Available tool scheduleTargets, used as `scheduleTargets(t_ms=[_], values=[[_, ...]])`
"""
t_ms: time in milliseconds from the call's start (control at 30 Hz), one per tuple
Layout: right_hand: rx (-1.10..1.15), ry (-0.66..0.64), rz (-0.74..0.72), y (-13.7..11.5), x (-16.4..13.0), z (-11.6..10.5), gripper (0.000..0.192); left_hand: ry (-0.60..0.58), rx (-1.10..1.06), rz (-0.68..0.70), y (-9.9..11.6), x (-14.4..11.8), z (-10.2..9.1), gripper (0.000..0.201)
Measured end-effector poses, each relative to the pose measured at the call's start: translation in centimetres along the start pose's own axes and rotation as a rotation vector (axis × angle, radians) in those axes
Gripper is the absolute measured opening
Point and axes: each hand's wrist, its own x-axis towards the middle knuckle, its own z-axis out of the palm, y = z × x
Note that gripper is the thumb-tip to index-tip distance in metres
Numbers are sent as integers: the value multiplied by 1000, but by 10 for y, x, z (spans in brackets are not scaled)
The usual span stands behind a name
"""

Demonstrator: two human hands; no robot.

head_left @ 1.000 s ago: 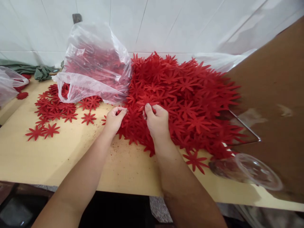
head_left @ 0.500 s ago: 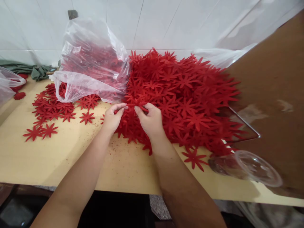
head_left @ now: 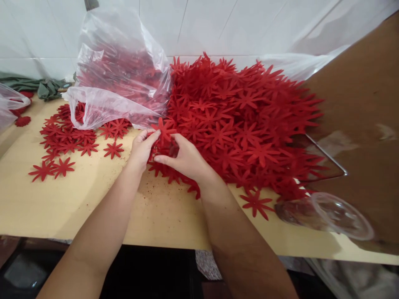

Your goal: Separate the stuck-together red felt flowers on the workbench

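Observation:
My left hand (head_left: pixel 142 149) pinches a red flower-shaped cutout (head_left: pixel 162 132) by a petal, thumb on top. To its right, my right hand (head_left: pixel 186 157) has its thumb and fingers apart, the fingertips close to the cutout's right-hand petals; whether they touch it I cannot tell. Behind and right of the hands rises a big pile of the same red flower cutouts (head_left: pixel 237 120). A clear plastic bag (head_left: pixel 115 79) full of red cutouts stands behind my left hand. Below the hands, more red petals show, partly hidden.
Loose red cutouts (head_left: pixel 67 137) lie on the pale table (head_left: pixel 102 207) at the left. A clear plastic cup (head_left: pixel 324 216) lies on its side at the right front, beside a brown board (head_left: pixel 358 137). A bent metal wire (head_left: pixel 327 153) sticks out of the pile.
Both hands have shifted slightly left. The cutout now faces up in my left hand, and my right thumb and fingers have spread apart from it. The view has tilted a little.

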Motion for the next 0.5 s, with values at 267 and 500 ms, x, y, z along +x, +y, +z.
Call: scheduleTargets(t_ms=[267, 500], values=[[-500, -55, -1, -2, -5, 14, 17, 62, -98, -81, 4, 1, -2, 15], [-206, 123, 49, 5, 1, 2, 11, 82, -155, -32, 6, 5, -7, 22]])
